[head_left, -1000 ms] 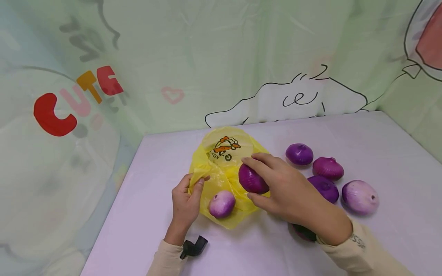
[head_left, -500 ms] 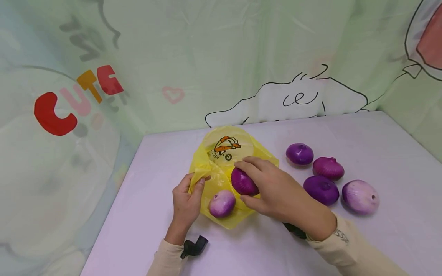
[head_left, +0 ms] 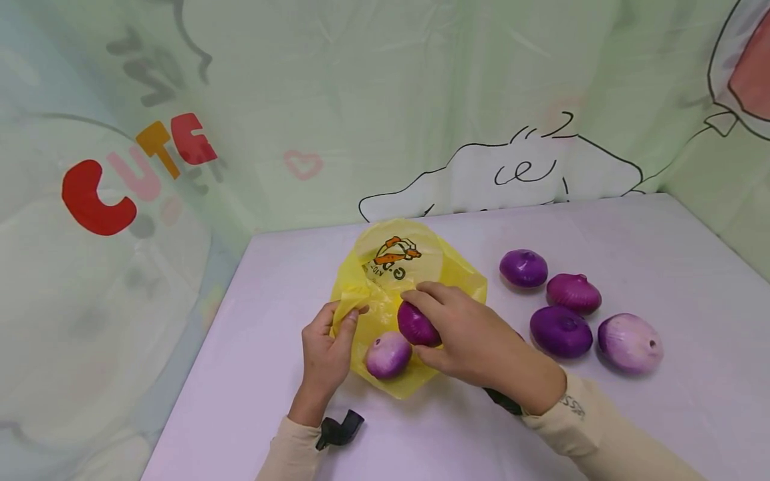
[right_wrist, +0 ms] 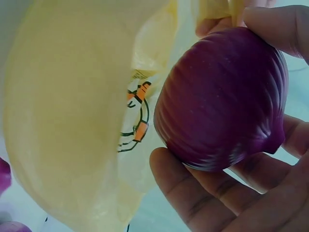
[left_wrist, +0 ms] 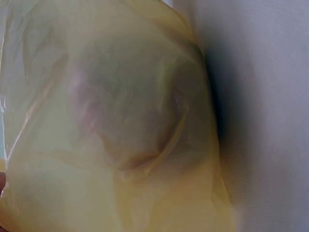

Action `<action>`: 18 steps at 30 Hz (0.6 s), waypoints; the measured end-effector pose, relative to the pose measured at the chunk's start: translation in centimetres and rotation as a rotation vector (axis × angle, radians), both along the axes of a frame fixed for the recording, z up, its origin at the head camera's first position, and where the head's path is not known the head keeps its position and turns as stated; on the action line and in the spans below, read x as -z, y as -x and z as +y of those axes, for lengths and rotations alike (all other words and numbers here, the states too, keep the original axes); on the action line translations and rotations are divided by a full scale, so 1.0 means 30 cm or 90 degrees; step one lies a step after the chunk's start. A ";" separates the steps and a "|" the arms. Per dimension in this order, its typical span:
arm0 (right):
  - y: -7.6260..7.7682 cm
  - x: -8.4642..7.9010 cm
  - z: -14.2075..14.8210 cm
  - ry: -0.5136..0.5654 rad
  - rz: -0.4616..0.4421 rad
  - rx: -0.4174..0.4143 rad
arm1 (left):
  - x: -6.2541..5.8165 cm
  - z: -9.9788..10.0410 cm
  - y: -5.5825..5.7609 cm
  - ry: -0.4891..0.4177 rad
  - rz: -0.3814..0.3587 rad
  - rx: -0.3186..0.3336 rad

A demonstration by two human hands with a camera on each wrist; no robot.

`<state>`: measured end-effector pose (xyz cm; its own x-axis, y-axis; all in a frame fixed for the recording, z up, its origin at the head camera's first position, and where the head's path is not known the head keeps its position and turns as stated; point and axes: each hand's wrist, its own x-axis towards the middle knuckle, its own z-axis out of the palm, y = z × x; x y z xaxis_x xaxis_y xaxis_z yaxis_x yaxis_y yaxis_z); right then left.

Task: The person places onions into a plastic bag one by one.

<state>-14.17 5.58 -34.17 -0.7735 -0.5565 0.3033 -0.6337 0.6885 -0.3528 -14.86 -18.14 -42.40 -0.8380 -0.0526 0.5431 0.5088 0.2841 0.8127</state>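
In the head view my left hand [head_left: 327,347] pinches the near-left rim of a yellow plastic bag [head_left: 463,270] that lies spread on the table. Inside the bag's mouth sits a pale pink-and-purple onion [head_left: 388,355]. My right hand [head_left: 469,331] grips a dark purple onion [head_left: 416,325] over the bag, just beside the pale one. In the right wrist view, thumb and fingers wrap this ridged onion [right_wrist: 222,101], its pointed tip showing. Through the bag's film [left_wrist: 58,193], the left wrist view shows only a dim round shape.
Right of the bag lie two purple onions [head_left: 523,268] [head_left: 561,332], a magenta onion [head_left: 573,294] and a large pale onion [head_left: 629,343]. A black strap piece [head_left: 341,429] is at my left wrist. A printed curtain [head_left: 385,100] backs the lilac table [head_left: 265,280].
My right hand has moved left with the dark purple onion, from the bag's right side to near the pale onion. The left hand keeps its pinch on the bag.
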 end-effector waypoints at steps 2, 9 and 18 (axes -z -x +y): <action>0.002 0.001 -0.004 -0.015 -0.018 0.003 | 0.001 -0.001 0.002 0.002 0.004 -0.001; 0.006 0.015 -0.011 -0.055 -0.059 0.004 | 0.006 -0.004 0.003 0.009 0.009 -0.001; 0.003 0.041 -0.016 -0.065 -0.042 -0.007 | 0.009 -0.005 0.006 0.000 0.010 0.004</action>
